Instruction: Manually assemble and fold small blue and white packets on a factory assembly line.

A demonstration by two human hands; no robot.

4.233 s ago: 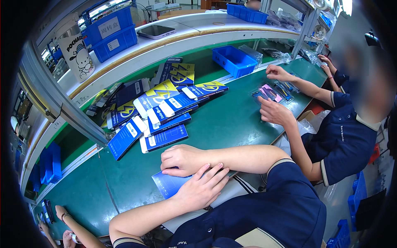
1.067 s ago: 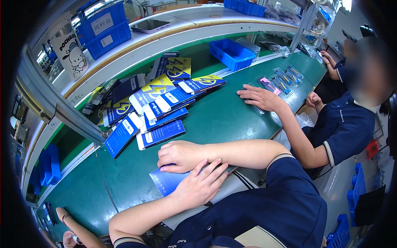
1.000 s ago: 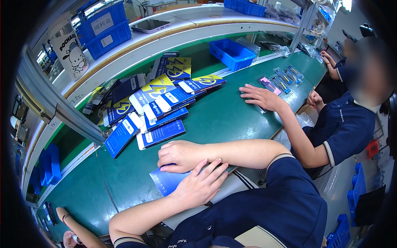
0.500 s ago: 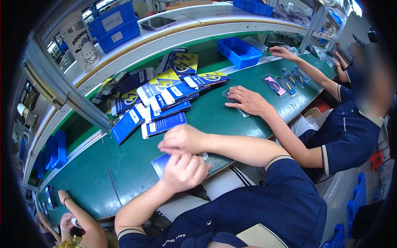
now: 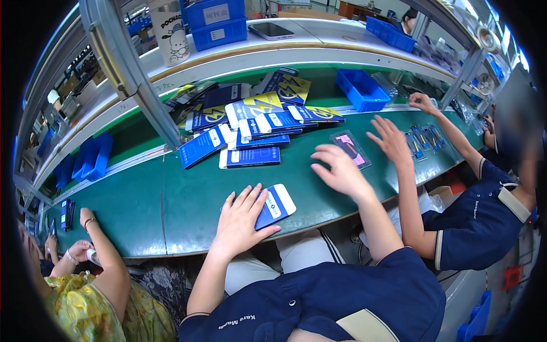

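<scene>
A flat blue box (image 5: 272, 208) with a white end flap lies on the green table in front of me. Flat across its left part, fingers spread, rests my left hand (image 5: 242, 221). My right hand (image 5: 343, 174) is in the air over the table with its fingers apart and nothing in them. It is nearest to a clear plastic pack (image 5: 350, 149) with a pink part inside. Beyond my hands is a loose pile of blue and yellow boxes (image 5: 259, 122), some with their white flaps showing.
At my right sits a co-worker, whose raised hand (image 5: 390, 141) is near the plastic pack. Several packs (image 5: 424, 139) lie beyond that arm. A blue bin (image 5: 363, 91) stands at the back, below a shelf with a phone (image 5: 272, 31). Another person's hand (image 5: 87, 218) is at far left.
My hands, which were together over the box, have parted. The left now lies flat on it and the right has moved right. The co-worker's hand has lifted off the plastic pack.
</scene>
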